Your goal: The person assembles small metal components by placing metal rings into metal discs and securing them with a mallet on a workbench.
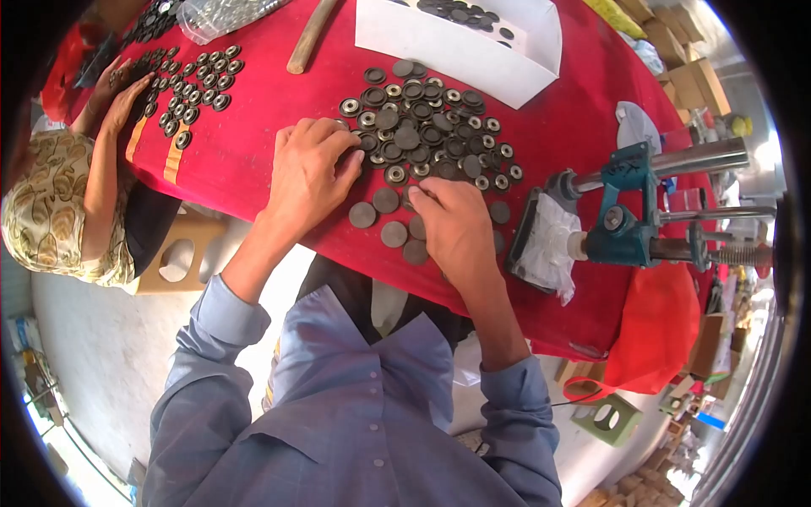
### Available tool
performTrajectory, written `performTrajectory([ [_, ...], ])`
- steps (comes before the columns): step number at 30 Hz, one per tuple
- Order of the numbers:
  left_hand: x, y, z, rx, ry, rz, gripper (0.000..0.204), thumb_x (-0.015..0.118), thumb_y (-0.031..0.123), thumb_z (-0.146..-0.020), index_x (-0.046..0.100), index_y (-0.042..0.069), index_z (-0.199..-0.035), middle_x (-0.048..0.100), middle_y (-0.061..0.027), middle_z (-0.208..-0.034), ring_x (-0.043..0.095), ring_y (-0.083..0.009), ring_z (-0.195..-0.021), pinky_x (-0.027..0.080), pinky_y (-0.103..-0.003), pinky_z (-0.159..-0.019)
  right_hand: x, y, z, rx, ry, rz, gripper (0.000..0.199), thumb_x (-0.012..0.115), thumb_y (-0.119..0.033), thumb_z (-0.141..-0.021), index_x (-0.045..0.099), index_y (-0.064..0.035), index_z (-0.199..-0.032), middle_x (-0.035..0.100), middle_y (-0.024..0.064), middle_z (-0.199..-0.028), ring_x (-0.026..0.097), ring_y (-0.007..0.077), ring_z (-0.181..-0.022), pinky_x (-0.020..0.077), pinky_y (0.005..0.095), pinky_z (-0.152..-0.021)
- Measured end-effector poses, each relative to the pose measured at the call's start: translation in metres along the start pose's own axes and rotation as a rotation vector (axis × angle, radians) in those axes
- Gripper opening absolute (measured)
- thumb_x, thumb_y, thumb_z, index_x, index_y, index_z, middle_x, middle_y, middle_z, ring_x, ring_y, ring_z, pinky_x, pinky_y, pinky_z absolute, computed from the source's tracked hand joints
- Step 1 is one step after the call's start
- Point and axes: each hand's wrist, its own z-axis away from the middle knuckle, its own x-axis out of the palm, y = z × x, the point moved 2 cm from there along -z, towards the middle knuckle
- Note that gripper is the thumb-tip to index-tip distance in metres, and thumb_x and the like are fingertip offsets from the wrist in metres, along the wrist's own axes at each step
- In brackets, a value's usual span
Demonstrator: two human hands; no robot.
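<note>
A pile of dark round discs (pixel 414 127), many with shiny metal centres, lies on the red-covered table. My left hand (pixel 311 169) is at the pile's left edge, fingers curled and thumb drawn in; whatever lies between the fingertips is hidden. At the pile's near side, my right hand (pixel 460 224) pinches at a dark round disc (pixel 408 198), mostly covered by the thumb and fingers. Several plain dark discs (pixel 394 234) lie flat between my hands and the table's near edge. Others show just right of my right hand.
To the right stands a green hand press (pixel 621 224) with white wrapping (pixel 547 245) at its end. A white box (pixel 456 55) with dark discs and a wooden stick (pixel 311 35) lie farther back. At left, another person's hands (pixel 118 97) are beside more metal-centred discs (pixel 190 89). A red bag (pixel 659 329) hangs at right.
</note>
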Motion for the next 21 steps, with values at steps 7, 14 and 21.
performTrajectory([
  [7,0.012,-0.004,-0.008,0.037,0.036,-0.041,0.021,0.083,0.017,-0.085,0.078,0.010,-0.104,0.074,-0.0044,-0.106,0.066,-0.0271,-0.101,0.046,-0.043,-0.089,-0.005,-0.008,0.013,0.008,-0.042,0.025,0.038,0.070,0.001,-0.083,0.075,-0.0012,-0.121,0.067,0.0106,-0.123,0.063,0.0299,-0.116,0.0477,0.0472,-0.102],
  [14,0.015,-0.002,-0.011,-0.047,-0.059,-0.070,0.033,0.086,0.020,-0.082,0.077,0.009,-0.112,0.075,-0.0059,-0.109,0.066,-0.0289,-0.103,0.046,-0.043,-0.089,-0.002,-0.013,0.012,0.047,-0.006,0.091,0.034,0.072,-0.003,-0.085,0.075,-0.0046,-0.119,0.066,0.0083,-0.120,0.062,0.0270,-0.114,0.0455,0.0465,-0.099],
  [21,0.019,-0.012,-0.011,0.063,-0.022,0.057,0.038,0.089,0.016,-0.079,0.076,0.008,-0.114,0.074,-0.0083,-0.109,0.065,-0.0302,-0.105,0.048,-0.045,-0.091,-0.006,0.004,-0.038,0.204,0.133,-0.126,0.029,0.075,-0.006,-0.090,0.073,-0.0091,-0.119,0.068,0.0069,-0.110,0.067,0.0280,-0.101,0.0467,0.0431,-0.092],
])
